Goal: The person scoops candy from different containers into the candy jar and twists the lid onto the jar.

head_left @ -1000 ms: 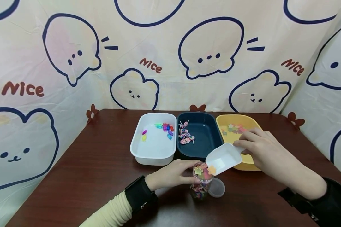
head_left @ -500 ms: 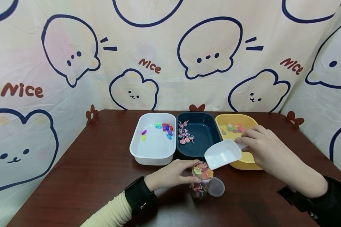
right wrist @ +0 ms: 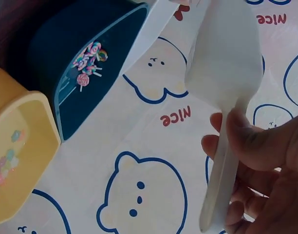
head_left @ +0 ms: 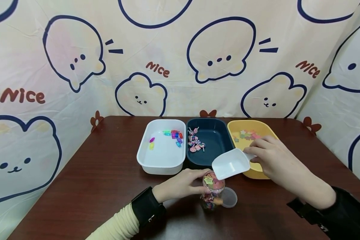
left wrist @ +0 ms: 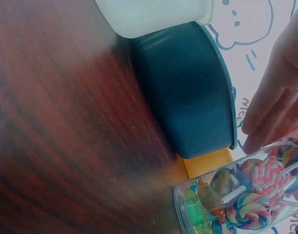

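My left hand (head_left: 183,184) grips a clear jar (head_left: 208,196), thumb and fingers round its upper part. Star-shaped pieces (head_left: 213,181) fill the jar's mouth, and swirled lollipops (left wrist: 258,195) show through its wall. My right hand (head_left: 277,163) holds a white scoop (head_left: 231,164) by its handle, thumb pressed along it in the right wrist view. The scoop's bowl looks bare and its lip overlaps the jar's rim. An orange piece (head_left: 218,201) shows low at the jar's right side, between it and a clear round lid (head_left: 229,197) on the table.
Behind the jar stand a white bin (head_left: 160,163) with colourful beads, a dark blue bin (head_left: 217,140) with small lollipops (head_left: 195,141), and a yellow bin (head_left: 240,125) with pastel stars (head_left: 249,135). A patterned cloth (head_left: 180,96) hangs behind the brown table (head_left: 93,186).
The orange star slid from the scoop onto the jar's top, then dropped down its right side. My right hand shifted slightly left with the scoop. My left hand stays on the jar.
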Action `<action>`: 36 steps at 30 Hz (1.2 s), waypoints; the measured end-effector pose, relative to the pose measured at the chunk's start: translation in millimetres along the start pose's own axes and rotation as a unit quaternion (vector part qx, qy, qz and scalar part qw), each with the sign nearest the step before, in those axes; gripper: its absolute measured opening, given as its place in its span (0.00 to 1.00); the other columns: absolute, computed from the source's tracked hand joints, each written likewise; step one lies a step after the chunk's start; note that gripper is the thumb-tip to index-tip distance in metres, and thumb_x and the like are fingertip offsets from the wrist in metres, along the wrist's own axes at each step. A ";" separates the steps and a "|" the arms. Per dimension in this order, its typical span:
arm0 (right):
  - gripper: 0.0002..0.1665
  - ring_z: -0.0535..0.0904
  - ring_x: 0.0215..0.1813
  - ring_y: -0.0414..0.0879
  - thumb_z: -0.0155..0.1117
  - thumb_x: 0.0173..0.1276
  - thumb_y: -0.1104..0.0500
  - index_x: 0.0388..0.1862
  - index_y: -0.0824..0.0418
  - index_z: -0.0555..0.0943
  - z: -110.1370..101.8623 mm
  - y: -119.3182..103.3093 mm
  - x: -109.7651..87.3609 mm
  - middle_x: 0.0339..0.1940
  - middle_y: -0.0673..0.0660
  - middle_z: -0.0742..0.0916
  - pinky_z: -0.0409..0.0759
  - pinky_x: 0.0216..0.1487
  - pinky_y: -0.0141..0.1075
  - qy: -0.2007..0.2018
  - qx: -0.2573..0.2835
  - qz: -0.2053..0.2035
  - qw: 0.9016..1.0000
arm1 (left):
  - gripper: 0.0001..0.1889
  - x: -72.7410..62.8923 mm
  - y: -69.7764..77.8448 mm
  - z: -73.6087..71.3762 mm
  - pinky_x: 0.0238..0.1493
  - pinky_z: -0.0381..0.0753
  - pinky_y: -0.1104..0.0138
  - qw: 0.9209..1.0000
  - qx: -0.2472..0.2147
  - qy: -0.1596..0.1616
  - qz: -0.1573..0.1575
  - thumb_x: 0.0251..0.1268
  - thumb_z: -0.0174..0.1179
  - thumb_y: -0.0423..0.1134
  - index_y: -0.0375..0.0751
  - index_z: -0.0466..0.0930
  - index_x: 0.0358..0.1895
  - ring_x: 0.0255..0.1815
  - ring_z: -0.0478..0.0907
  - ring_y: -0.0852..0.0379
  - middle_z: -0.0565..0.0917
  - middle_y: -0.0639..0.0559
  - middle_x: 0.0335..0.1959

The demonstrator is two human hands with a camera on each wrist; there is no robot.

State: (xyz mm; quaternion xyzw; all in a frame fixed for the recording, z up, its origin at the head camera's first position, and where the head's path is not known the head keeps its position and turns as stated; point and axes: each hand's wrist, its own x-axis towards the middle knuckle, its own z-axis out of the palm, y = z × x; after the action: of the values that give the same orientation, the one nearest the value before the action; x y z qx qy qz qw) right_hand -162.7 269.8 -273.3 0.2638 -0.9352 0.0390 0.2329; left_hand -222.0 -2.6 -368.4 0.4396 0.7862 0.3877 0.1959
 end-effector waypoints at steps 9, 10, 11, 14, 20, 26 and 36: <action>0.20 0.76 0.41 0.52 0.80 0.44 0.76 0.37 0.64 0.90 -5.8 2.4 1.8 0.38 0.58 0.88 0.78 0.39 0.47 0.010 0.004 0.016 1.000 | 0.29 -1.5 0.0 -3.1 0.64 0.75 0.75 1.000 0.005 -0.001 0.012 0.77 0.59 0.42 0.42 0.67 0.77 0.58 0.78 0.65 0.82 0.46 0.65; 0.19 0.75 0.41 0.52 0.80 0.44 0.76 0.37 0.64 0.89 -6.1 2.9 1.6 0.38 0.58 0.88 0.78 0.39 0.46 0.008 0.003 0.017 1.000 | 0.29 -1.6 0.0 -3.3 0.64 0.76 0.75 1.000 0.003 -0.001 0.012 0.77 0.59 0.42 0.42 0.67 0.77 0.58 0.78 0.64 0.82 0.46 0.66; 0.19 0.75 0.41 0.52 0.80 0.45 0.76 0.37 0.64 0.89 -6.2 3.3 1.2 0.38 0.58 0.88 0.78 0.39 0.46 0.004 0.002 0.019 1.000 | 0.29 -1.4 -0.1 -3.3 0.64 0.75 0.75 1.000 0.002 -0.001 0.013 0.77 0.59 0.42 0.42 0.67 0.77 0.59 0.78 0.65 0.82 0.46 0.66; 0.18 0.75 0.40 0.52 0.80 0.46 0.75 0.37 0.64 0.89 -6.0 4.8 -0.6 0.37 0.58 0.88 0.78 0.39 0.46 -0.013 0.004 0.030 0.999 | 0.28 -1.3 -0.4 -3.2 0.65 0.75 0.75 1.000 -0.002 -0.003 0.018 0.77 0.59 0.42 0.42 0.67 0.76 0.58 0.78 0.65 0.82 0.45 0.66; 0.13 0.76 0.40 0.53 0.80 0.53 0.69 0.39 0.66 0.89 -6.3 11.0 -5.5 0.37 0.59 0.88 0.80 0.39 0.46 -0.067 0.005 0.070 0.995 | 0.28 -1.0 -2.0 -2.4 0.64 0.75 0.75 0.999 -0.015 -0.003 0.028 0.76 0.60 0.41 0.43 0.68 0.75 0.57 0.78 0.67 0.82 0.46 0.64; 0.12 0.74 0.35 0.50 0.77 0.60 0.63 0.38 0.70 0.86 -6.1 21.8 -8.9 0.31 0.57 0.86 0.77 0.33 0.39 -0.133 -0.010 0.129 0.983 | 0.27 -2.3 -2.7 -2.3 0.66 0.74 0.74 0.999 -0.015 -0.003 0.032 0.77 0.59 0.41 0.43 0.68 0.76 0.57 0.78 0.67 0.82 0.46 0.64; 0.20 0.59 0.22 0.43 0.70 0.68 0.61 0.18 0.62 0.75 14.8 50.9 -18.1 0.16 0.48 0.63 0.55 0.26 0.33 -0.182 0.030 0.211 0.960 | 0.27 -1.8 -2.8 -2.1 0.68 0.73 0.73 0.999 -0.011 -0.006 0.032 0.77 0.59 0.42 0.43 0.68 0.75 0.55 0.78 0.68 0.82 0.46 0.64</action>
State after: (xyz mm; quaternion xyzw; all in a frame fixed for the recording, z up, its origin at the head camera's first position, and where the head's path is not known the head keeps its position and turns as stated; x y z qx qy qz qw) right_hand -181.3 319.1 -292.2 0.0696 -0.9947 0.0663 0.0374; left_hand -224.0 -5.9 -369.4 0.4649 0.7662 0.3995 0.1930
